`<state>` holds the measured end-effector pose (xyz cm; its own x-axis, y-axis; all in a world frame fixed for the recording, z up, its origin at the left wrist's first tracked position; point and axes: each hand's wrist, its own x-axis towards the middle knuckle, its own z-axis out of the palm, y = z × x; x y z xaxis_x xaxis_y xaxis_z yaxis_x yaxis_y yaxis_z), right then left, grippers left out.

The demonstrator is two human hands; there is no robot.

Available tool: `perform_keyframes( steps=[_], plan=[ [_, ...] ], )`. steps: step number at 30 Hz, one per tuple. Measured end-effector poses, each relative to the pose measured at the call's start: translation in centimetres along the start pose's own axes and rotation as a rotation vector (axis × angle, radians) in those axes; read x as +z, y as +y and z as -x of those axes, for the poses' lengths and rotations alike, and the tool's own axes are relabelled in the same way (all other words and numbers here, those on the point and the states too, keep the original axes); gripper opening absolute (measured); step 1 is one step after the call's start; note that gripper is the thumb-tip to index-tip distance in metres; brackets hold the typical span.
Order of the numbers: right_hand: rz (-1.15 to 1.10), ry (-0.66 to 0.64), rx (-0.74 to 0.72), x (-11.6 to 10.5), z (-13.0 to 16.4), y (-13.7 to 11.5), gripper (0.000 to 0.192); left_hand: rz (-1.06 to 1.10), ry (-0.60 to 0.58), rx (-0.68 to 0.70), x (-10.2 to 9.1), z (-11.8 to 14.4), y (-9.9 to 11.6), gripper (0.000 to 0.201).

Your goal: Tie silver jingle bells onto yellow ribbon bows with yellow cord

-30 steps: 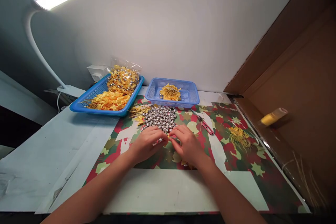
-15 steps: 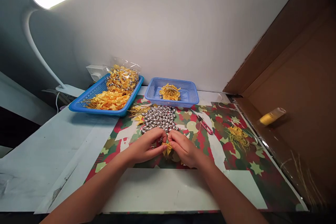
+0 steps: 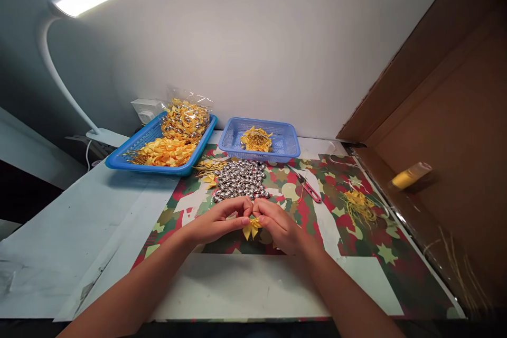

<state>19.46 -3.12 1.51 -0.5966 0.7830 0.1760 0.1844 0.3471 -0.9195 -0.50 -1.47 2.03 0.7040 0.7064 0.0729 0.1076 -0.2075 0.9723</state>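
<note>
A small yellow ribbon bow (image 3: 252, 229) is pinched between my two hands, its tails hanging down over the camouflage-patterned sheet. My left hand (image 3: 222, 219) is closed, thumb and forefinger at the bow's left side. From the other side my right hand (image 3: 277, 222) grips it, fingers curled and touching those of the left. Just beyond my fingertips lies a pile of shiny silver bells or beads (image 3: 240, 179). Loose yellow bows with gold ties (image 3: 209, 169) lie at the pile's left edge. Whatever my curled fingers cover behind the bow is hidden.
A blue basket (image 3: 119, 161) at the left holds yellow bows and a filled clear bag. Behind the pile stands a lighter blue basket (image 3: 293, 142) with more bows. Pink thread snips (image 3: 311, 190), tie scraps (image 3: 360, 206), a yellow spool (image 3: 412, 175) and a lamp (image 3: 59, 74) are around.
The bow's tails now hang spread and show more fully below my fingers. Both hands stay close together, with only slight shifts of the fingers.
</note>
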Motion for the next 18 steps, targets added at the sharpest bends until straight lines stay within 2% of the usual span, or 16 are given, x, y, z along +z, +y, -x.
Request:
perform_keyframes(
  steps=[5,13,15,18],
  plan=[
    [0.029,0.018,0.054,-0.1,0.2,-0.7,0.018,-0.047,-0.014,-0.015,-0.1,0.0,0.0,0.029],
    [-0.004,0.013,-0.009,0.0,0.0,-0.3,0.019,-0.116,-0.008,-0.006,0.1,0.0,0.2,0.028],
    [-0.018,0.029,-0.011,0.1,-0.1,-0.3,0.019,-0.177,0.055,0.005,0.4,-0.1,0.1,0.024],
    [0.012,0.134,0.030,0.4,-0.3,-0.3,0.021,-0.360,0.310,0.093,1.0,-0.2,-0.1,0.013]
  ],
)
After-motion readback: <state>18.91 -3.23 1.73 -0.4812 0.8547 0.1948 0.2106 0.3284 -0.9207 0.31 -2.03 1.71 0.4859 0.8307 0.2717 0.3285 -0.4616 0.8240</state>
